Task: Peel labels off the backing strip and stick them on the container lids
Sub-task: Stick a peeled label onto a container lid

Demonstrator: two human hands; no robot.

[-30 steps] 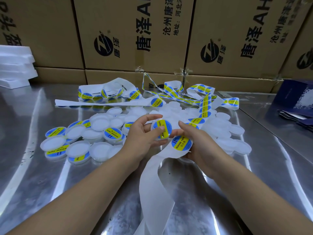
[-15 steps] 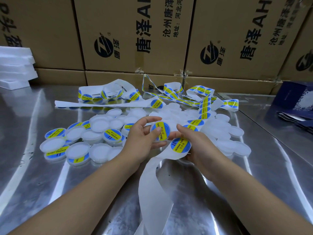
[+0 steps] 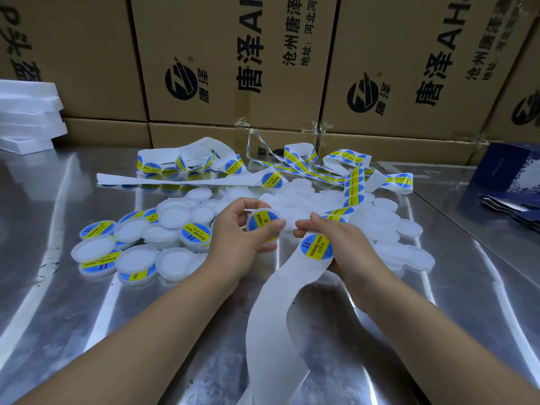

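Stacked cardboard cartons (image 3: 228, 54), printed in black, wall off the far side of a polished steel bench (image 3: 58, 302). Two bare forearms reach in from the near edge and converge over the middle of the bench.

The left hand (image 3: 238, 241) has its palm turned inward and its fingers curled behind the rim of the held lid (image 3: 264, 221). The thumb lies across the lower part of the lid's labelled blue-and-yellow face. The grip is closed round the lid, which is tilted toward the viewer.

The right hand (image 3: 350, 252) is just right of the held lid, with its fingers bent over the backing strip (image 3: 277, 311). Its grip pinches the strip; where the thumb lies cannot be seen.

One label (image 3: 317, 246) sits on the strip just below and right of the held lid, beside the right hand. From there the bare strip curves toward the near edge. Its loaded length runs beyond the held lid into a tangle in front of the cartons.

To the left of the held lid are heaped labelled lids (image 3: 195, 233). Behind it and to its right lie bare lids (image 3: 388, 229).

Far left of the held lid stand stacked foam trays (image 3: 29, 112). Far right of it lie dark blue packets (image 3: 508, 176).
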